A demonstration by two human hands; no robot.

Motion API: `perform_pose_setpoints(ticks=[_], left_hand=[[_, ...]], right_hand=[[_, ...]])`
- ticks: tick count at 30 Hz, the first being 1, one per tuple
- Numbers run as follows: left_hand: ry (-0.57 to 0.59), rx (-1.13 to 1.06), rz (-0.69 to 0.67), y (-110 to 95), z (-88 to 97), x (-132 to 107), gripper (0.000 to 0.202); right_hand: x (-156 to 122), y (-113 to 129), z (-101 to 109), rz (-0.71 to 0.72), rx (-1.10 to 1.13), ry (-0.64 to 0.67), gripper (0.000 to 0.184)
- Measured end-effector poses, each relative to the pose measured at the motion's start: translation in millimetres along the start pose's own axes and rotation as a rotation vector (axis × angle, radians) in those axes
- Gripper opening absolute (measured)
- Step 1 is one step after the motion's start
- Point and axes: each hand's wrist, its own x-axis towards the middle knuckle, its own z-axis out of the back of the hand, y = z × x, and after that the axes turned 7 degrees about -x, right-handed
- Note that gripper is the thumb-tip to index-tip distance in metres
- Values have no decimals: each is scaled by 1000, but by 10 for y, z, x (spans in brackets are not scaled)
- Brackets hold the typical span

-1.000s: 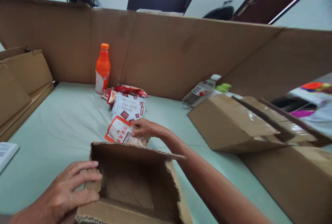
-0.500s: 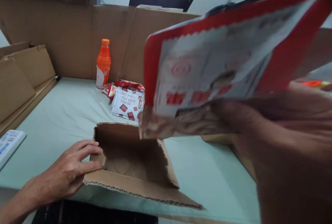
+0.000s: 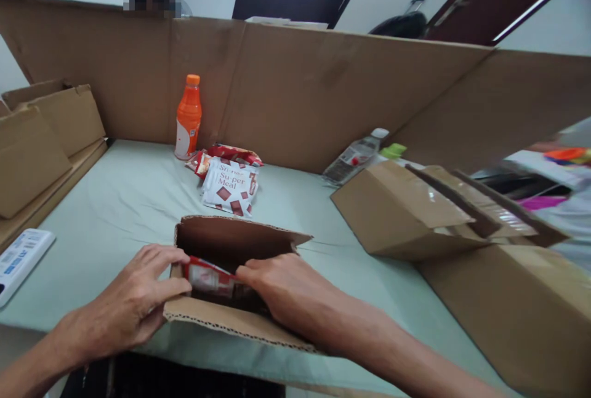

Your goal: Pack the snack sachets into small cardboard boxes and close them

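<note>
An open cardboard box [image 3: 231, 319] stands near the front edge of the table, its flaps spread. My left hand [image 3: 138, 290] grips the box's left side, fingers and thumb closed over the cardboard edge. Inside the box, low between its walls, is a red and white snack packet [image 3: 210, 278]. My right hand [image 3: 286, 287] reaches into the box from the right and pinches the packet's right end; some of its fingers are hidden behind the front flap.
Behind the box lie a white "Super Meal" packet [image 3: 231, 186] and a red packet [image 3: 235, 153], beside an orange bottle [image 3: 189, 118]. A clear bottle [image 3: 353, 158] leans at the back right. Cardboard boxes [image 3: 406, 207] stand right, others [image 3: 69, 118] left. A white device [image 3: 25, 262] lies at left.
My right hand has brought the red and white packet down from the upper right into the box. My left hand stays on the box's left side.
</note>
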Motion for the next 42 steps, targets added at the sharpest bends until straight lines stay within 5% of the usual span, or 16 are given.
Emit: perform_pose_setpoints(ticks=[3, 9, 12, 15, 17, 19, 21, 24, 29, 37, 40, 42], left_hand=[[-7, -16, -8, -35, -1, 73, 61], [250, -63, -42, -33, -88, 262, 46], [272, -58, -19, -43, -74, 288, 41], [282, -68, -8, -51, -53, 277, 35], [281, -59, -14, -17, -111, 257, 33], [214, -10, -66, 57, -251, 236, 28], [60, 83, -161, 146, -432, 224, 19], [-137, 179, -261, 224, -615, 244, 13], [-196, 132, -254, 161, -539, 329, 29], [-220, 180, -279, 195, -558, 309, 18], [-63, 117, -215, 118, -420, 261, 12], [140, 35, -98, 37, -293, 230, 35]], right_hand=[[59, 63, -2, 81, 108, 76, 35], [-73, 71, 99, 161, 115, 157, 25], [-206, -139, 284, 161, 289, -116, 19], [-145, -600, 395, -75, 447, -503, 23], [95, -982, 336, -308, 393, -615, 28], [466, -1329, 175, -460, 260, -449, 26], [882, -1578, -27, -494, 207, -364, 24], [1406, -1743, -282, -504, 132, -266, 45], [1759, -1775, -414, -549, 0, -122, 43], [1475, -1444, -236, -483, -16, -52, 30], [1365, -1233, -165, -441, 36, -75, 23], [1271, -1160, -90, -443, 88, -117, 17]])
